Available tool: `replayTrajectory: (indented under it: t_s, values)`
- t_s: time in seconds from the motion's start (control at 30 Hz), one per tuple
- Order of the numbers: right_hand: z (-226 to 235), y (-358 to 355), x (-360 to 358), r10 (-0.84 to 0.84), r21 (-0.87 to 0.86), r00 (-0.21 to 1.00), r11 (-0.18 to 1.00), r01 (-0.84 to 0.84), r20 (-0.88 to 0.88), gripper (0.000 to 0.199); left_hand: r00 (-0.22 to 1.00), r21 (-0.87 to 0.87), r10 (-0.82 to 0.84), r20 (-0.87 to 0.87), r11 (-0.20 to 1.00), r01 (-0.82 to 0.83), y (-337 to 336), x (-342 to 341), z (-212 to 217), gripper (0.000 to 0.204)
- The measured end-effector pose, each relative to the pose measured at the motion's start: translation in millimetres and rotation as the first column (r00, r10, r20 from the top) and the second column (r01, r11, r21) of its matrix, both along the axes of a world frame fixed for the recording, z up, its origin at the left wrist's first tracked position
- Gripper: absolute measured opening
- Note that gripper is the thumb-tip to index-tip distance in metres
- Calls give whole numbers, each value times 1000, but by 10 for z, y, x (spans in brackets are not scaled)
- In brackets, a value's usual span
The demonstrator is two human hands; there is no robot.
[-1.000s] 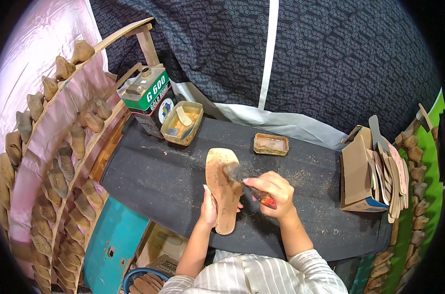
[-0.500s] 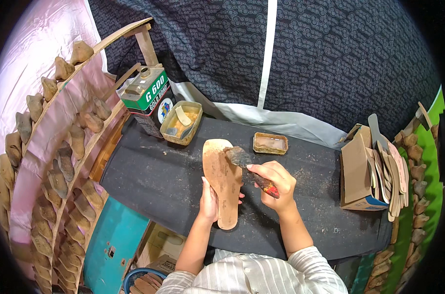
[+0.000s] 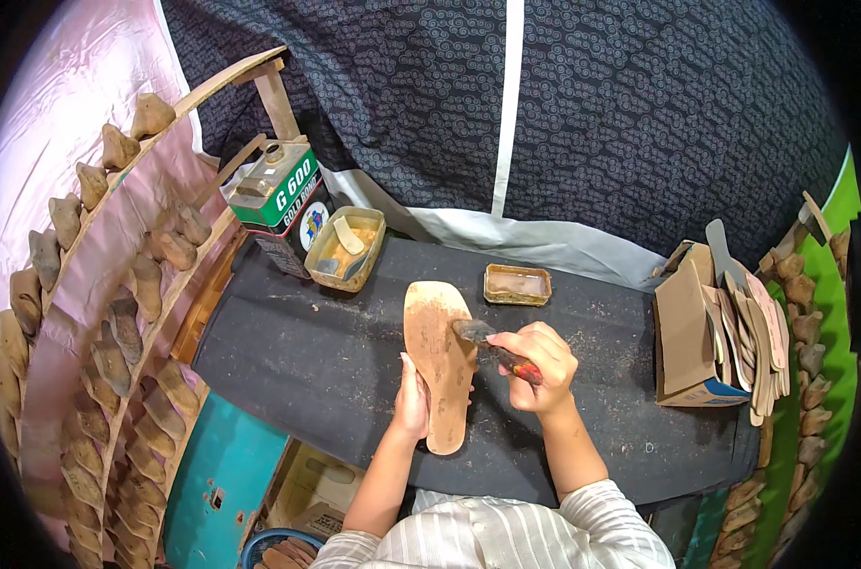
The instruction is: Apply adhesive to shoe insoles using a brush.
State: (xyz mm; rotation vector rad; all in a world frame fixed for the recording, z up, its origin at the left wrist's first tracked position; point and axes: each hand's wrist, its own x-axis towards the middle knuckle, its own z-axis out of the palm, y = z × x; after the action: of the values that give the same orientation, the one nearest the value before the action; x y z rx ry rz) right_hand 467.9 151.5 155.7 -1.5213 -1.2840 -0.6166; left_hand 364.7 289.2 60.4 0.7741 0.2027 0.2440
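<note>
A tan shoe insole (image 3: 437,356), long and sole-shaped with dark stains, is held over the black-covered table. My left hand (image 3: 412,402) grips its left edge, thumb on top; its other fingers are mostly hidden underneath. In my right hand (image 3: 540,364) is a brush (image 3: 519,366) with a red and dark handle. Its dark, caked bristles touch the insole's face near the right edge, a little above the middle. Beyond the insole stands a small rectangular tub (image 3: 517,284) with brownish residue inside.
A larger tub (image 3: 381,248) with a pale scraper sits beside a green and black metal can (image 3: 277,204) at the back left. At the right, a cardboard box (image 3: 685,337) holds several insoles. Racks of wooden shoe lasts (image 3: 119,337) line the left side.
The brush has slid down a little along the insole's right side. The insole has shifted slightly right and toward me. Both hands keep their grip.
</note>
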Motion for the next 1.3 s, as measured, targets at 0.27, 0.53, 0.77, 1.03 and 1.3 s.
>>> replayTrajectory:
  t_s: [0.27,0.53,0.77,1.03,1.3]
  values:
    - [54,78,69,-48,54,994,998,43,101,40,996,115,-82,-31,990,85,-14,-12,16,78]
    - [81,150,41,-14,83,988,997,1,152,41,994,159,-95,-51,982,102,6,-50,-18,77]
    - [50,11,25,-67,39,992,997,63,110,44,997,194,-43,-66,979,55,15,-69,-71,77]
    - [46,87,8,-50,48,993,998,45,107,44,994,200,-55,-95,977,73,36,-112,-46,78]
    - [33,35,8,-20,80,998,997,15,62,44,996,174,-32,-83,984,46,81,-126,-74,79]
